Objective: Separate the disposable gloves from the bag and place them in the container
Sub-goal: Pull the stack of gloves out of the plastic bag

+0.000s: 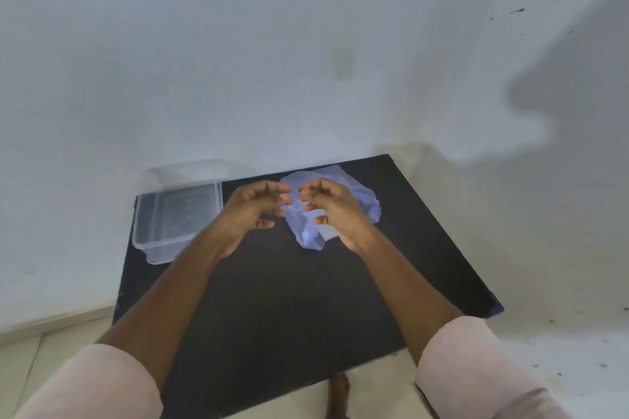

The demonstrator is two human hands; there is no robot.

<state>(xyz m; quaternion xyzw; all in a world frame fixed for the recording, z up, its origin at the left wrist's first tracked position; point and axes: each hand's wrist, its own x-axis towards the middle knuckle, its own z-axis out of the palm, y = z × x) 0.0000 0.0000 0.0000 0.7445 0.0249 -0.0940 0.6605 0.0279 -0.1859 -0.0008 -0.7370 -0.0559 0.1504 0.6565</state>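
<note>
Here, both bare hands hover over a crumpled, translucent bluish-white plastic bag (343,204) that lies on a matte black rectangular board (289,299). The left hand (253,209) has its fingers curled inward, thumb and fingertips close together at the bag's upper left edge. The right hand (332,211) mirrors it, fingers hooked and narrow, resting on or just above the thin film. Whether either hand actually pinches the plastic cannot be told, as the film is sheer and the picture is soft. The bag is wrinkled and glossy, puffed in loose folds, with a flatter, paler patch showing near the right wrist. Individual disposable gloves cannot be made out inside it.

To the left, at the board's far left corner, stands a clear, rectangular, rigid plastic container (177,221) with rounded corners and a raised rim, open at the top. Nothing can be seen in it. Its outer edge overhangs the board slightly. It sits well apart from the bag, with the left forearm crossing in front of its near right corner.

Pale pink rolled sleeves (476,367) cover both upper arms. The board lies on a pale, smooth floor (561,350) flecked with small dark specks, against a plain whitish wall (238,61) carrying a large soft shadow at the right.
</note>
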